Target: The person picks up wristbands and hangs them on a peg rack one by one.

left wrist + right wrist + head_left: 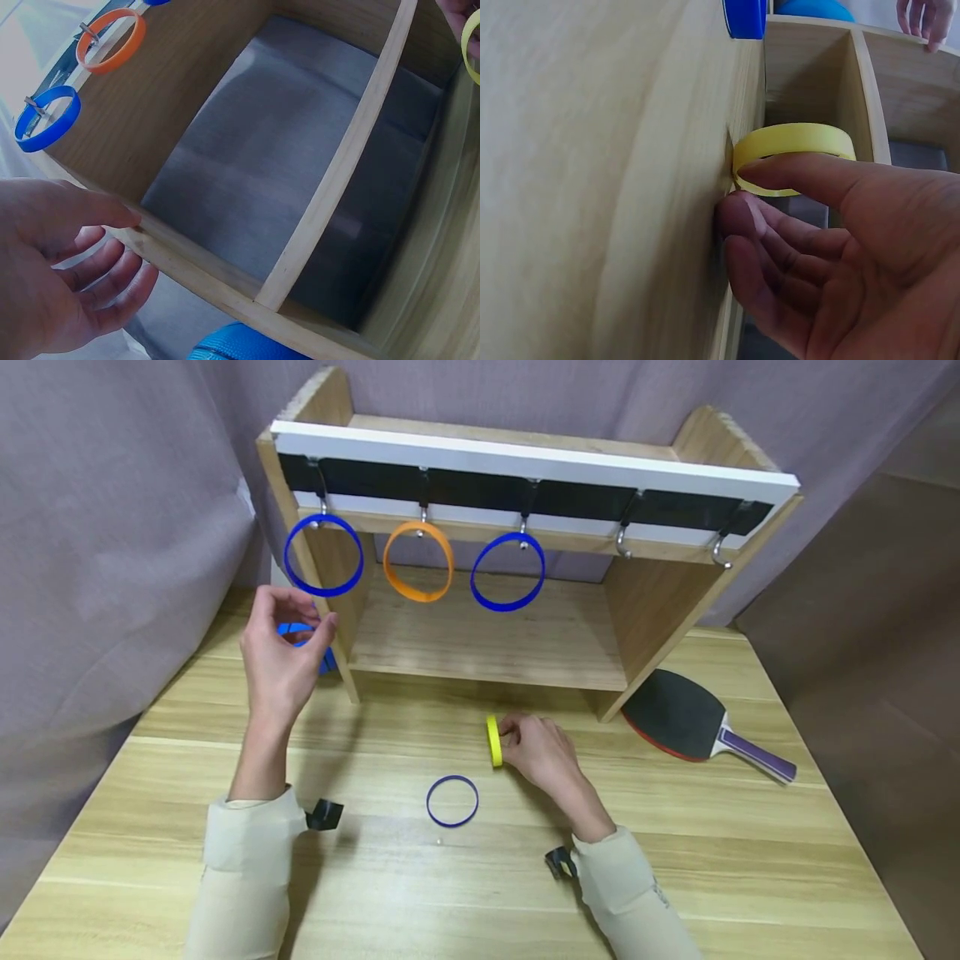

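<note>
Between thumb and fingertips, my right hand [542, 752] pinches a yellow wristband [494, 742], which stands on edge at the tabletop in front of the shelf. A blue wristband [453, 824] lies flat on the table, nearer to me. My left hand [281, 652] is at the left side panel of the wooden shelf [487, 672], fingers loosely bent and holding nothing. Its thumb is close to the panel's edge in the left wrist view; contact is hard to tell. Above it, a blue wristband [324, 591], an orange wristband [418, 597] and another blue wristband [507, 606] hang from hooks.
Two hooks on the right, including the end hook [720, 553], carry no band. A table tennis paddle [675, 714] lies right of the shelf. A blue object [327, 662] is partly hidden behind the left panel. Curtains [135, 485] surround the table.
</note>
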{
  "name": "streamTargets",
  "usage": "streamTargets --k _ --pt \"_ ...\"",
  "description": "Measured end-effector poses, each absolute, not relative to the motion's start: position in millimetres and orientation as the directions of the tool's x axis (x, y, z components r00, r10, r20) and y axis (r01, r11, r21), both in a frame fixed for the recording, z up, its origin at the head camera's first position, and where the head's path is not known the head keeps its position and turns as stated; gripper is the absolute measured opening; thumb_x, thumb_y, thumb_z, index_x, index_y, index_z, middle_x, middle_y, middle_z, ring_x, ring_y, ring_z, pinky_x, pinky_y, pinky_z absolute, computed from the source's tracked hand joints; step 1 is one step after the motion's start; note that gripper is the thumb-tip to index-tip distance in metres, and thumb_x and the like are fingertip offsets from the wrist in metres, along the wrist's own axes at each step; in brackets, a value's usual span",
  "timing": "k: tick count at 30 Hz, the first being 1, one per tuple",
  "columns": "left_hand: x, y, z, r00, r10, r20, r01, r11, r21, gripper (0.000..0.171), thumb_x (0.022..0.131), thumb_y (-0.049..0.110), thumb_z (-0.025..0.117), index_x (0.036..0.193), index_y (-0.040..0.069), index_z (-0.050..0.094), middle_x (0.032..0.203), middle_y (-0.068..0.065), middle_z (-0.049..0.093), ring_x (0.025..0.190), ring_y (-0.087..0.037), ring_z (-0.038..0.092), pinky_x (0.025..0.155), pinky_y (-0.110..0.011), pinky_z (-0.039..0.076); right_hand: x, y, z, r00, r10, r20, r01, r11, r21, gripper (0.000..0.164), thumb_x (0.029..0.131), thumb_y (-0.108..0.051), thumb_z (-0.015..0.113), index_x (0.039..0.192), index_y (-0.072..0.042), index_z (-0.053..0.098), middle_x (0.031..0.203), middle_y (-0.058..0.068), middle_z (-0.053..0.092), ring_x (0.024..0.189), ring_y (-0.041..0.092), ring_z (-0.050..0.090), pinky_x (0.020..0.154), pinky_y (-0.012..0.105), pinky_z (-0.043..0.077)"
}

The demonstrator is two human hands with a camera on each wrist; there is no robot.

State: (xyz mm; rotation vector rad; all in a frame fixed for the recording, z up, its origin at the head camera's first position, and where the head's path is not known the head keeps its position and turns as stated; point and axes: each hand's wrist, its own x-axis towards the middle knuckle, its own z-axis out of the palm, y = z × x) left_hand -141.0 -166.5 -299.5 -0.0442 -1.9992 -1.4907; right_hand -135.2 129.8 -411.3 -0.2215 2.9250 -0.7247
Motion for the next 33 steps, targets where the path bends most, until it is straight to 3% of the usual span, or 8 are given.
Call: streamTargets --k 4,10,18,23,27,33 --pt "-140.8 -166.4 -299.4 -0.798 -0.334 0.501 0.386 0.354 0.852 0.032 0.082 -0.006 0.071 0.106 -0.015 0.051 0.097 -0.023 0.060 0.080 -0.021 0.061 0.068 -0.017 0.052 -135.6 129.8 -412.6 -0.981 -0.184 -0.063 -0.131 0.863 -0.487 0.028 0.082 -0.006 0.067 0.110 -0.011 0.069 0.071 -0.002 0.058 0.056 0.015 0.048 0.049 0.029 0.038" --pt "-140.3 -166.4 -299.2 -0.796 -0.331 0.507 0.387 0.364 0.847 0.032 0.082 -0.006 0.071 0.106 -0.015 0.051 0.097 -0.023 0.060 0.080 -0.021 0.061 0.068 -0.017 0.052 -137.2 131.2 -413.7 -0.980 -0.196 -0.027 -0.145 0.804 -0.576 0.008 0.083 -0.015 0.077 0.089 -0.017 0.072 0.076 -0.007 0.065 0.066 0.010 0.058 0.056 0.028 0.046" --pt "-139.9 -167.0 -299.7 -0.798 -0.332 0.503 0.386 0.361 0.849 0.032 0.082 -0.006 0.071 0.107 -0.015 0.051 0.097 -0.023 0.060 0.080 -0.022 0.061 0.068 -0.017 0.052 -134.2 149.6 -388.0 -0.933 -0.360 -0.001 -0.263 0.682 -0.682 0.007 0.083 -0.014 0.080 0.086 -0.017 0.074 0.086 -0.008 0.070 0.081 0.014 0.067 0.068 0.032 0.056" --pt "-138.5 -167.3 -300.0 -0.797 -0.340 0.499 0.379 0.361 0.852 0.032 0.083 -0.006 0.071 0.107 -0.014 0.052 0.097 -0.022 0.060 0.081 -0.022 0.062 0.068 -0.018 0.052 -127.7 167.1 -363.6 -0.847 -0.531 0.037 -0.419 0.622 -0.662 0.012 0.081 -0.011 0.081 0.086 -0.020 0.074 0.088 -0.013 0.071 0.086 0.017 0.067 0.074 0.037 0.056" --pt "-139.0 -167.2 -299.7 -0.794 -0.338 0.506 0.387 0.361 0.848 0.032 0.083 -0.006 0.071 0.106 -0.014 0.052 0.096 -0.022 0.060 0.081 -0.022 0.062 0.068 -0.018 0.052 -120.5 177.5 -347.6 -0.822 -0.567 0.060 -0.455 0.589 -0.668 0.014 0.080 -0.011 0.081 0.086 -0.022 0.074 0.087 -0.016 0.070 0.084 0.010 0.066 0.074 0.043 0.056" --pt "-140.1 -166.7 -299.9 -0.793 -0.335 0.510 0.392 0.360 0.846 0.032 0.083 -0.006 0.071 0.107 -0.014 0.052 0.097 -0.023 0.061 0.080 -0.022 0.062 0.068 -0.018 0.052 -114.9 187.5 -336.1 -0.827 -0.559 0.063 -0.458 0.604 -0.652 0.015 0.081 -0.014 0.081 0.085 -0.025 0.072 0.086 -0.019 0.070 0.086 0.003 0.066 0.074 0.033 0.054"
